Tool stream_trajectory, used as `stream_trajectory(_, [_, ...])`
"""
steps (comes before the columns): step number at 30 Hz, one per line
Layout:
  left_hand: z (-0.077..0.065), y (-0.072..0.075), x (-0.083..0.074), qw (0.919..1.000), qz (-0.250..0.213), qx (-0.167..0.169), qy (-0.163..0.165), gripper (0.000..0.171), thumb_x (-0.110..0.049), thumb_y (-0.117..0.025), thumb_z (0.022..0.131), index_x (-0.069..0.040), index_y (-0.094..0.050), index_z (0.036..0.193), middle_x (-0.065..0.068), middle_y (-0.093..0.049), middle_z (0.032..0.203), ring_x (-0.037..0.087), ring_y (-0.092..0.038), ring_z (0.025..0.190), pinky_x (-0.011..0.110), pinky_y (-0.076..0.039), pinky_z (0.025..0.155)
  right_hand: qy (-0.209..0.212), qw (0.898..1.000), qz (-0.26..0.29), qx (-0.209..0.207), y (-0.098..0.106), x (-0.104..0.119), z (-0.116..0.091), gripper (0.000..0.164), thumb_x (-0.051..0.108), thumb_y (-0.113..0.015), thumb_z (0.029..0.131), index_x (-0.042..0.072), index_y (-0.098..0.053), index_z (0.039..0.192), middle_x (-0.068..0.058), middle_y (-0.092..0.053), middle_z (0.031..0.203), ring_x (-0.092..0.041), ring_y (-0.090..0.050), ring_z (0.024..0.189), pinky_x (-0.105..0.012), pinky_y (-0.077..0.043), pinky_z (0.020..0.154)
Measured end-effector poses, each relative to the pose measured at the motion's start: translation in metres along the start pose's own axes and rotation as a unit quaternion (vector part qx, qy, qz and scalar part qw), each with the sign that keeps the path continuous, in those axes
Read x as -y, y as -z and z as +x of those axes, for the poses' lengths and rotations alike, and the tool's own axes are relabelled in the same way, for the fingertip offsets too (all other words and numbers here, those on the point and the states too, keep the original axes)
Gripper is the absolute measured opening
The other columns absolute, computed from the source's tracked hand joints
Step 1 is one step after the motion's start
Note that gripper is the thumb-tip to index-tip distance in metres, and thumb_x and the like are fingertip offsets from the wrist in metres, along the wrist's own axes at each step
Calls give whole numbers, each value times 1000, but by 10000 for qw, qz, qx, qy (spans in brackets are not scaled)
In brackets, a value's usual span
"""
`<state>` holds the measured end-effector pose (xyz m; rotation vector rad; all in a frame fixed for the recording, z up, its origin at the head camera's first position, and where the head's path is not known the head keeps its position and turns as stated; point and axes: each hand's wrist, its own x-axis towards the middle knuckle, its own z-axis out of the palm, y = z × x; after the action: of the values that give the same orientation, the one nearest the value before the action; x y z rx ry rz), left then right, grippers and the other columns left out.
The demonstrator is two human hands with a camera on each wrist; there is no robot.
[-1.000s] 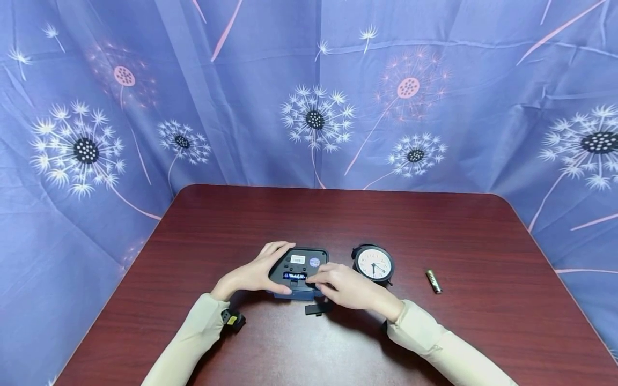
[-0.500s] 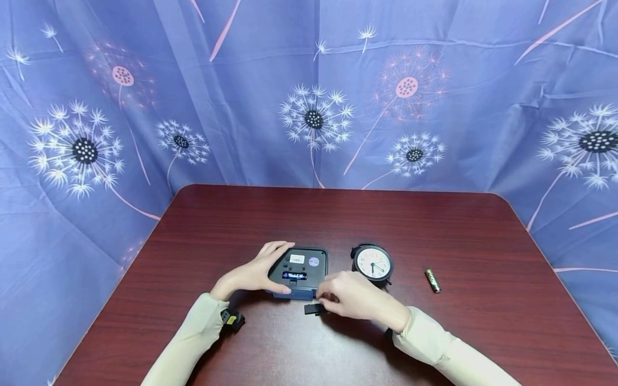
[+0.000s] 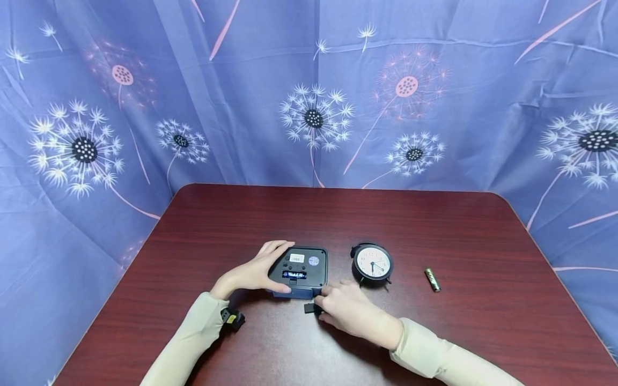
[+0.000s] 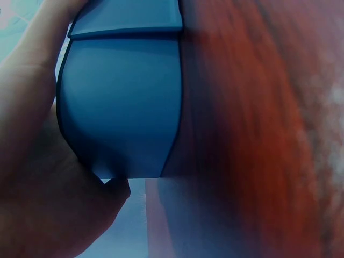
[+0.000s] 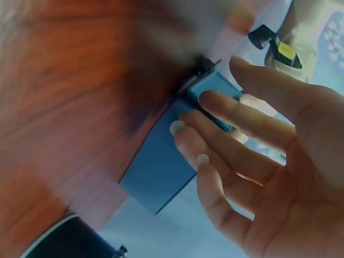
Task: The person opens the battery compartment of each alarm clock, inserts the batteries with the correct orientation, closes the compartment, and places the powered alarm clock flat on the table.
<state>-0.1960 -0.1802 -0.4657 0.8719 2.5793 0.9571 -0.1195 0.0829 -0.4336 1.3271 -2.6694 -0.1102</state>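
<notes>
A: What is the left hand (image 3: 253, 272) doing?

B: It is gripping the left end of a blue-cased rectangular device (image 3: 316, 276), which is lying on a reddish-brown wooden table (image 3: 241, 214) with its black back facing up. The thumb is pressing at the near edge while the fingers are reaching round to the far edge.

A: What is showing on that back?

B: A white barcode label (image 3: 296, 258) and a round purple-and-white sticker (image 3: 314, 261) are sitting toward the far side. A blue battery (image 3: 294, 275) is resting in a slot nearer the front.

A: And the right hand (image 3: 354, 311)?

B: It is reaching down just in front of the device's near right corner, over a small black cover (image 3: 309, 308). The cover's left end is poking out past the fingers. In the right wrist view the fingers are bending loosely and the thumb is standing apart from them; the views are not making clear whether any fingertip is touching the cover.

A: What else is around?

B: A round black clock (image 3: 373, 264) with a white dial is standing beyond the right hand, and a gold-and-black battery (image 3: 433, 280) is lying farther right. A blue dandelion-print curtain (image 3: 241, 107) is hanging behind.
</notes>
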Motion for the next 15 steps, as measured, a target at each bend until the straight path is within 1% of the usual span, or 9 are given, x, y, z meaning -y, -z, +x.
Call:
stream_trajectory(3, [0, 0, 0, 10000, 31, -13, -17, 105, -46, -82, 70, -14, -25, 153, 10, -25, 153, 28, -21, 139, 53, -32, 107, 2, 9999, -139, 9, -3, 3, 1, 24, 42, -73, 79, 21, -70, 90, 6, -67, 85, -10, -62, 79, -24, -43, 63])
stream_trajectory(9, [0, 1, -2, 10000, -13, 7, -11, 105, -45, -82, 71, -14, -25, 153, 11, -25, 153, 28, -21, 139, 53, -32, 107, -2, 9993, -366, -93, -9, 9, 3, 25, 42, -75, 77, 20, -68, 86, 6, -67, 83, -11, -62, 74, -24, -45, 60])
stream_trajectory(12, [0, 1, -1, 10000, -15, 5, 1, 105, -44, -82, 71, -14, -25, 153, 11, -25, 153, 28, -21, 139, 53, -32, 107, -23, 9988, -477, -131, -11, 11, 5, 23, 40, -75, 77, 20, -67, 85, 6, -66, 81, -12, -61, 71, -23, -45, 59])
stream_trajectory(15, [0, 0, 0, 10000, 0, -17, -13, 104, -45, -82, 70, -14, -25, 153, 11, -25, 153, 28, -21, 139, 53, -33, 106, -13, 9980, -609, -173, -12, 13, 7, 16, 32, -74, 77, 19, -67, 83, 6, -66, 80, -12, -60, 69, -22, -44, 57])
